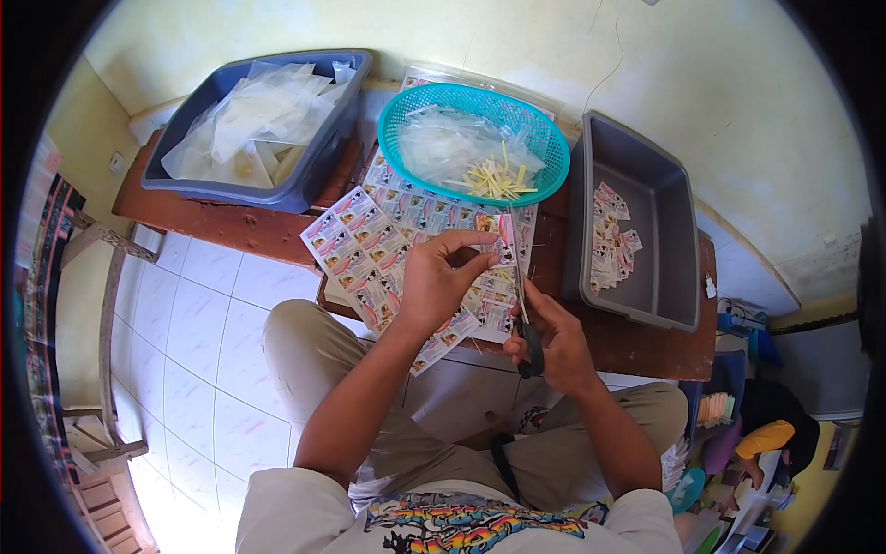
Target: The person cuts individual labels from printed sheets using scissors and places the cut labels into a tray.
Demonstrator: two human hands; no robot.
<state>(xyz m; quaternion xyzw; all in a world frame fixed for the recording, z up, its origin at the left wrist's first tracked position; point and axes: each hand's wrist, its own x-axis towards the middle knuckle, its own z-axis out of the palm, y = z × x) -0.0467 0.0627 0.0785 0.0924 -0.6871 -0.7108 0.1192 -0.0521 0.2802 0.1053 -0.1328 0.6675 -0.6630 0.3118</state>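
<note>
Head view: left hand (436,280) tight on printed paper (504,242), right hand (563,344) around black-handled scissors (530,349).

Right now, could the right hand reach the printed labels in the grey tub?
Probably: the grey tub is open above the printed labels, but the right hand holds black-handled scissors.

Wall (701,65): pale yellow, thinly cracked
Floor (192,355): white tiles, faintly veined
Table (651,355): reddish-brown wood, along the wall
Light (175,508): brightest on the floor at lower left
</note>
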